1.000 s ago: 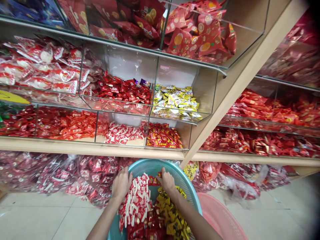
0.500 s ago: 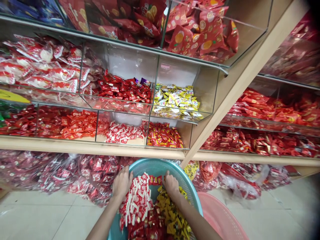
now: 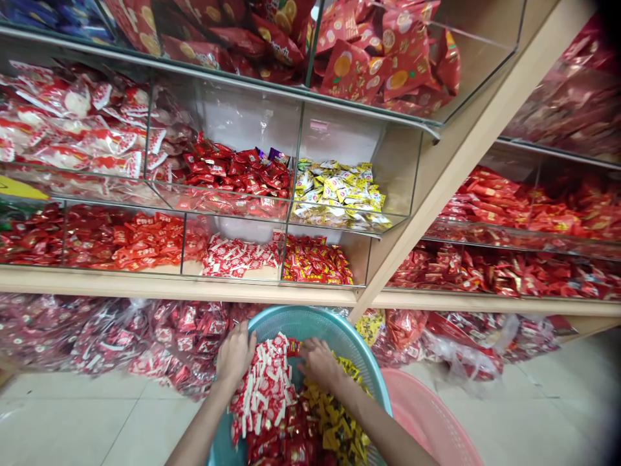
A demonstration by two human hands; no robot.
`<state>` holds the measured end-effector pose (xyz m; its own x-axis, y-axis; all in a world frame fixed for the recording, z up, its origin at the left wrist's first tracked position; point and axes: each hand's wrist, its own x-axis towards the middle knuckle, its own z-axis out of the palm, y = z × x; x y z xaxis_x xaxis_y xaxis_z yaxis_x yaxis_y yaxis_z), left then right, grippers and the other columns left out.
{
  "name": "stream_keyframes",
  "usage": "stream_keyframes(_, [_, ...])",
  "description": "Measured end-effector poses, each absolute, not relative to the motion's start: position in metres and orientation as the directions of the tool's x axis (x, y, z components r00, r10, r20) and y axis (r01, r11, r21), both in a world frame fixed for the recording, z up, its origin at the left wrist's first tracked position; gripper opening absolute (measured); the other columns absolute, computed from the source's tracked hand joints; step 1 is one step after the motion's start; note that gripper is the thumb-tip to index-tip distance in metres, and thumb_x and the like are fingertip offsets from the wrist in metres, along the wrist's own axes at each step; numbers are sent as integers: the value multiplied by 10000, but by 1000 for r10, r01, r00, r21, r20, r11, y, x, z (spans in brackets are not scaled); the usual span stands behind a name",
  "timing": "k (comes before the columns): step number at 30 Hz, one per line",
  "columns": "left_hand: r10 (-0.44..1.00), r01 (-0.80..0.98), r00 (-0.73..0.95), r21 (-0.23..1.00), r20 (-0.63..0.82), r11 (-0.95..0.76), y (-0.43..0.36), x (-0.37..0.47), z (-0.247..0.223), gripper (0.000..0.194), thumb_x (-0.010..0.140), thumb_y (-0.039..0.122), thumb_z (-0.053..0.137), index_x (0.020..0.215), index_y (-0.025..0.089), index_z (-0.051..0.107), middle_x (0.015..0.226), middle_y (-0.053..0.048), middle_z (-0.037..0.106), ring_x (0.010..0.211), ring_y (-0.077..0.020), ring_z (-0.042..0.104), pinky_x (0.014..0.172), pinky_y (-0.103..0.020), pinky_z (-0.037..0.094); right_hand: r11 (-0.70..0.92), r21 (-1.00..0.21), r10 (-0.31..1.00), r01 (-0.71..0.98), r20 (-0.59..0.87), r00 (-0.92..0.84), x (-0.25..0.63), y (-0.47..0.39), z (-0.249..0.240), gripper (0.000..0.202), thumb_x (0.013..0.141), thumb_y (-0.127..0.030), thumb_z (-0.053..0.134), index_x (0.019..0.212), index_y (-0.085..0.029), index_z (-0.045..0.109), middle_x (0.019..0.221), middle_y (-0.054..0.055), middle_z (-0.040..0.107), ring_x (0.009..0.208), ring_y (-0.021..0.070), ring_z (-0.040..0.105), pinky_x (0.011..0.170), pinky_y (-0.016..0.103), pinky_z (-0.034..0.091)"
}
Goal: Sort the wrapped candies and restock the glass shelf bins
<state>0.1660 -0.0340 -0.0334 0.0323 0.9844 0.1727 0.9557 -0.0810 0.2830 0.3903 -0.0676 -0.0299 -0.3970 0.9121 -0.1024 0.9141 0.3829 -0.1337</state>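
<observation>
A teal plastic basket [image 3: 272,317] stands low in front of me, with sorted candies inside. My left hand [image 3: 236,355] is closed over its left rim, fingers bent inward beside red-and-white wrapped candies [image 3: 266,382]. Inside the basket, my right hand [image 3: 317,364] reaches leftward, with thumb and fingers apart around a few red-and-yellow candies [image 3: 294,347] that it mostly covers. Yellow-wrapped candies [image 3: 337,414] lie under my right wrist. Dark red shiny candies [image 3: 291,437] fill the near part.
A pink basket [image 3: 422,414] sits on the tiled floor at right, partly behind the teal one. Ahead, a wooden shelf edge [image 3: 169,285] runs below clear candy bins. Bagged candies [image 3: 189,330] line the floor under it; a slanting wooden post [image 3: 436,188] divides the shelves.
My right hand has moved left across the basket, from the far end of the red-and-yellow candies to over them. My left hand has stayed at the rim.
</observation>
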Motion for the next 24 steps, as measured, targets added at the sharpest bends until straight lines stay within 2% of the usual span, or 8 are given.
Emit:
stream_keyframes(2, [985, 952, 25, 296, 170, -76, -34, 166, -35, 398, 901, 342, 253, 1160, 128, 466, 1030, -121, 631, 800, -178, 632, 665, -282, 485, 477, -151, 860, 866, -123, -496, 392, -77, -33, 250, 808, -396, 520, 892, -198, 646, 1058, 76, 598, 1061, 245, 474, 926, 394, 336])
stream_keyframes(6, [983, 952, 36, 292, 182, -89, -33, 166, -36, 400, 899, 345, 257, 1155, 127, 475, 1026, -124, 631, 824, -186, 631, 674, -286, 488, 484, -151, 844, 862, -177, -505, 406, -93, -42, 334, 794, -494, 513, 856, -202, 663, 1007, 66, 612, 1037, 236, 486, 933, 380, 326])
stream_keyframes(11, [981, 950, 44, 296, 189, -100, -32, 166, -39, 391, 901, 335, 250, 1121, 126, 495, 1002, -123, 638, 817, -183, 635, 681, -286, 490, 479, -129, 853, 869, -168, -495, 420, -102, -43, 351, 825, -497, 464, 893, -207, 651, 990, 61, 610, 996, 228, 508, 899, 370, 350])
stream_keyframes(14, [983, 949, 34, 302, 183, -89, -32, 165, -39, 404, 898, 343, 254, 1144, 123, 487, 1011, -127, 637, 784, -185, 638, 638, -289, 495, 498, -106, 844, 861, -170, -509, 416, -100, -40, 328, 812, -476, 495, 867, -197, 659, 979, 72, 609, 995, 235, 507, 904, 376, 349])
stream_keyframes(18, [983, 947, 31, 308, 179, -86, -33, 165, -38, 409, 898, 339, 257, 1166, 124, 477, 1029, -127, 634, 807, -181, 635, 668, -288, 496, 517, -92, 832, 851, -179, -525, 403, -93, -41, 311, 777, -455, 549, 859, -180, 668, 969, 85, 615, 1004, 249, 505, 923, 395, 344])
stream_keyframes(24, [983, 952, 30, 296, 184, -84, -33, 166, -37, 408, 893, 343, 258, 1148, 126, 491, 1006, -124, 636, 801, -192, 634, 651, -294, 497, 469, -79, 851, 880, -226, -474, 397, -92, -48, 319, 770, -435, 547, 890, -167, 672, 1021, 109, 603, 1033, 271, 497, 944, 444, 329])
